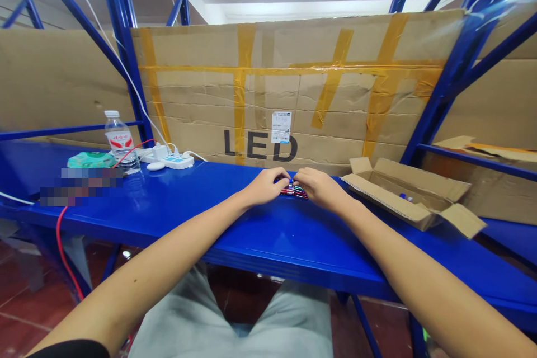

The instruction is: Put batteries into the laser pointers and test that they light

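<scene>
Both my arms reach forward over the blue metal shelf (pixel 176 218). My left hand (pixel 266 185) and my right hand (pixel 321 187) meet at a small bundle of red, green and dark pen-like items (pixel 293 191) lying on the shelf. The fingers of both hands are curled and pinched onto the ends of the bundle. What exactly the items are is too small to tell.
An open cardboard box (pixel 413 193) lies to the right with a small item inside. A large taped cardboard sheet marked LED (pixel 289 89) stands behind. At left are a water bottle (pixel 121 142), a white power strip (pixel 172 159), a green pack (pixel 90 160) and a red cable (pixel 62 251). Blue rack posts (pixel 126 50) flank the shelf.
</scene>
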A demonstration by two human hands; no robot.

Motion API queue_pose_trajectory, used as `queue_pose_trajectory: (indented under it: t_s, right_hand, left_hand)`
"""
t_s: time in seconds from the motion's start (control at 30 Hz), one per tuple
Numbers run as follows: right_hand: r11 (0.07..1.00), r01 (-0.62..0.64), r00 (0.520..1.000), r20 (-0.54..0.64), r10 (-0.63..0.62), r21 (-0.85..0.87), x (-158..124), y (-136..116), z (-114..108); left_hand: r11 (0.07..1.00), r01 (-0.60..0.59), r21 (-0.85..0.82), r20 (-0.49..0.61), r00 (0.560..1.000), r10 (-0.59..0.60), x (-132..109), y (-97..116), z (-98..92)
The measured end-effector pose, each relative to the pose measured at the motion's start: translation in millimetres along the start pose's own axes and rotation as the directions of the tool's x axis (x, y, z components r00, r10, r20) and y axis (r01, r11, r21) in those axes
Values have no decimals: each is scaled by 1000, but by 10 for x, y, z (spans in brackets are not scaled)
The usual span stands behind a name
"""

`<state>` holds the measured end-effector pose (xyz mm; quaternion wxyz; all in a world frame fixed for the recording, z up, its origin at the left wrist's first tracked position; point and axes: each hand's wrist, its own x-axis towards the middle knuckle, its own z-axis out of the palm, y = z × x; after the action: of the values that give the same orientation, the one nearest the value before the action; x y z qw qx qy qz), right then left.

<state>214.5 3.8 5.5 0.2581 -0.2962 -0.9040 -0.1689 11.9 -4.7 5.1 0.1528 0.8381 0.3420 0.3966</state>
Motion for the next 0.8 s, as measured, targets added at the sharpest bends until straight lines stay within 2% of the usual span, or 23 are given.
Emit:
queue_pose_trajectory:
  t_s: [0.1, 0.2, 0.3, 0.4, 0.5, 0.6, 0.7, 0.8]
  right_hand:
    - [987, 93, 996, 11, -92, -128, 12, -1, -13]
    - [975, 131, 991, -4, -134, -181, 29, -4, -15]
    - [974, 134, 988, -51, -145, -182, 42, 4, -5]
    - [990, 92, 994, -50, -98, -107, 39, 14, 9]
    - [999, 24, 999, 23, -23, -31, 17, 10, 18]
    - [1000, -23, 997, 78, 23, 2, -13, -7, 13]
    - [997, -39, 999, 41, 36, 62, -37, -30, -12]
    - [978, -76, 997, 13, 75, 197, -41, -67, -49]
  left_hand:
    - [1000, 24, 8, 123, 992, -24, 21, -6, -27]
    - [988, 109, -109, 179, 980, -88, 27, 1, -50]
    - [952, 212, -220, 218, 962, -164, 25, 20, -64]
    - [931, 246, -271, 253, 951, -178, 18, 22, -71]
    - [949, 201, -241, 239, 960, -143, 7, 7, -66]
    - [989, 70, -129, 176, 983, -47, -8, 11, -54]
    - [999, -31, -30, 127, 991, 34, -27, 52, -45]
    - [994, -93, 52, 117, 989, 87, -45, 93, -43]
